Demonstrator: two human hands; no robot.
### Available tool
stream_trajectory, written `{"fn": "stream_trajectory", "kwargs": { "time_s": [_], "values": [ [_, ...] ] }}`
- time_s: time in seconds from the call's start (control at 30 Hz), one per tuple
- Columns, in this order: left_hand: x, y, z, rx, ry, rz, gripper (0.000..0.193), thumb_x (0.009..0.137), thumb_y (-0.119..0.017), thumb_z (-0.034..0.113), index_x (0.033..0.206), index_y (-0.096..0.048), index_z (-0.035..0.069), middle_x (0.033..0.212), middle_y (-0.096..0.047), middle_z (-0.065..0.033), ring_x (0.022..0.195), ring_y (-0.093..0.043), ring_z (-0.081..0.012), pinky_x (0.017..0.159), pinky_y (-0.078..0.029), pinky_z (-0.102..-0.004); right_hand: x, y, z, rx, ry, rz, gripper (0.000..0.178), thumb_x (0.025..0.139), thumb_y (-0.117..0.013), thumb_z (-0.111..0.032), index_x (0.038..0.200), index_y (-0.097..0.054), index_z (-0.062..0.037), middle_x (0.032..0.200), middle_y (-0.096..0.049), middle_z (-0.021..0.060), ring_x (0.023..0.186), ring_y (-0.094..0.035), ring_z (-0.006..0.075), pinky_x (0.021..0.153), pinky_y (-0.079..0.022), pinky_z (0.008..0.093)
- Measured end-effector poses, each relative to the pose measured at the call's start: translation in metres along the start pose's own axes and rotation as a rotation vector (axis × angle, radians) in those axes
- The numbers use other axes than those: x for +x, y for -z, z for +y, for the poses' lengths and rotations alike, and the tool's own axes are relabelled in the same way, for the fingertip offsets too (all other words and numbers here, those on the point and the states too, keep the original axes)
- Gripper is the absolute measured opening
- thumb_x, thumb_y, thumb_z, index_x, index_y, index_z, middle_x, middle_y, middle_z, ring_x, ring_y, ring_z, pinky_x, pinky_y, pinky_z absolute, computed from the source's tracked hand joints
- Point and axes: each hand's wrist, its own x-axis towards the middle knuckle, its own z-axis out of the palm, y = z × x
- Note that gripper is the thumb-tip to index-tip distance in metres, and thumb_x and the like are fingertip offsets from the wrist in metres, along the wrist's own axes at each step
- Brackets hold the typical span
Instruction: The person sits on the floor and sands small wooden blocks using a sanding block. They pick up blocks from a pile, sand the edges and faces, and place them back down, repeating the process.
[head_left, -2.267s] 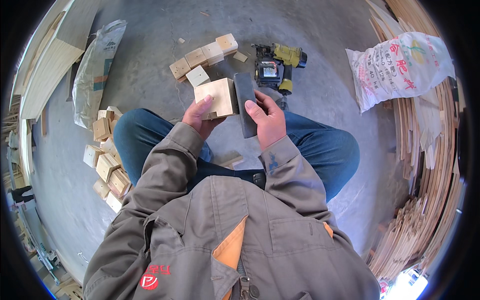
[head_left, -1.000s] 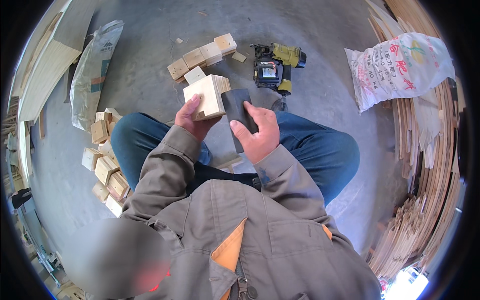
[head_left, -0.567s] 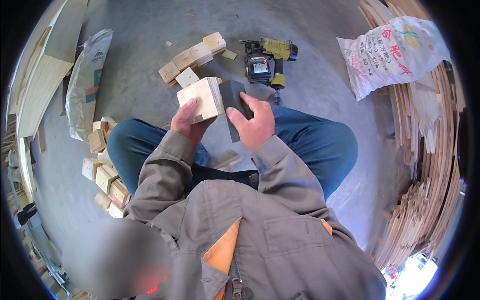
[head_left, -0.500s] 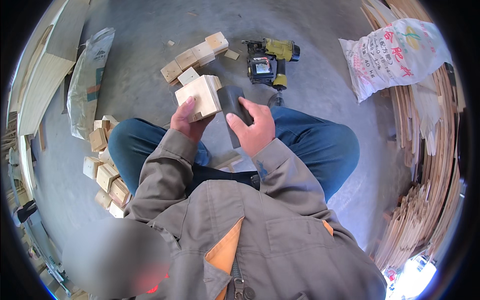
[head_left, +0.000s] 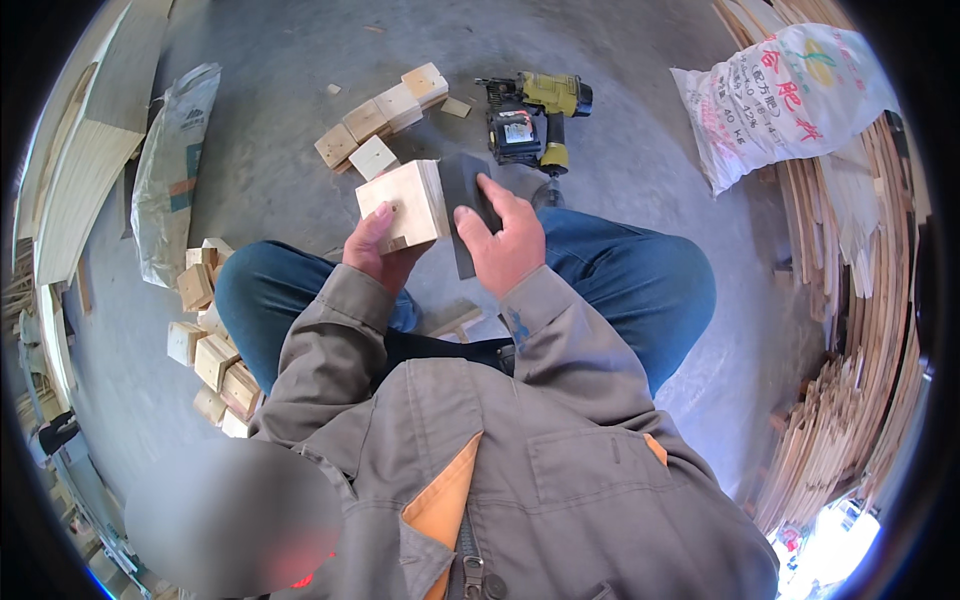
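A pale, layered wooden block [head_left: 405, 200] is gripped in my left hand [head_left: 375, 250], thumb on its front face and the other fingers under it. That face has a small dark hole, and a darker patch shows at the lower edge. My right hand [head_left: 508, 245] is closed round a long dark grey sanding block [head_left: 462, 190], its thumb and fingers over the near side. The sanding block stands along the wooden block's right side; whether the two touch all along cannot be made out. Both are above my crossed legs.
Beyond my hands lie a row of wooden blocks [head_left: 365, 120] and a yellow and black nail gun [head_left: 540, 115]. More blocks [head_left: 215, 355] are heaped by my left knee. A white sack [head_left: 785, 105] rests on stacked wood strips [head_left: 870, 290] at right; boards [head_left: 90, 150] stand left.
The sanding block has turned more upright and its upper end has moved slightly right. The wooden block has shifted slightly right and down. Both hands keep their hold.
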Motion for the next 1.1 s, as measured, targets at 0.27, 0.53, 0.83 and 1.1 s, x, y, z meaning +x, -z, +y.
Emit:
{"fn": "stream_trajectory", "kwargs": {
  "time_s": [0.27, 0.53, 0.83, 1.1],
  "values": [
    [0.006, 0.001, 0.007, -0.008, 0.0, -0.069, 0.079, 0.086, -0.075, 0.033, 0.153, -0.038, 0.014, 0.145, -0.054, -0.0122, 0.133, -0.053, -0.0329, 0.114, -0.041, -0.0548, -0.002, -0.001, 0.004, -0.049, 0.052, 0.004, 0.055, 0.086, -0.072, -0.03, 0.13, -0.065, 0.003, 0.121, -0.066, 0.026, 0.114, -0.062, 0.039, 0.102, -0.048, 0.0447],
    [-0.001, -0.005, -0.005, 0.012, 0.069, -0.038, 0.079, 0.086, -0.074, 0.034, 0.153, -0.04, 0.01, 0.146, -0.055, -0.0122, 0.133, -0.053, -0.0341, 0.116, -0.038, -0.056, 0.004, 0.002, 0.011, -0.046, 0.001, 0.042, 0.056, 0.086, -0.073, -0.03, 0.13, -0.065, 0.0036, 0.119, -0.067, 0.0255, 0.113, -0.062, 0.0386, 0.101, -0.048, 0.0437],
    [0.001, 0.004, 0.001, -0.052, 0.109, -0.065, 0.075, 0.088, -0.074, 0.031, 0.152, -0.039, 0.012, 0.146, -0.053, -0.0133, 0.135, -0.052, -0.0349, 0.116, -0.039, -0.0564, -0.004, -0.001, 0.014, -0.108, 0.087, 0.029, 0.054, 0.087, -0.073, -0.029, 0.132, -0.065, 0.0002, 0.12, -0.065, 0.0252, 0.114, -0.06, 0.0385, 0.103, -0.046, 0.0449],
    [0.003, -0.005, -0.008, -0.013, 0.157, -0.096, 0.076, 0.089, -0.071, 0.038, 0.153, -0.039, 0.01, 0.146, -0.054, -0.0126, 0.134, -0.052, -0.0342, 0.116, -0.037, -0.0563, 0.008, 0.007, 0.028, -0.12, 0.053, 0.077, 0.054, 0.087, -0.074, -0.031, 0.13, -0.066, 0.0003, 0.118, -0.066, 0.0246, 0.115, -0.06, 0.0385, 0.101, -0.047, 0.0452]
  ]
}}
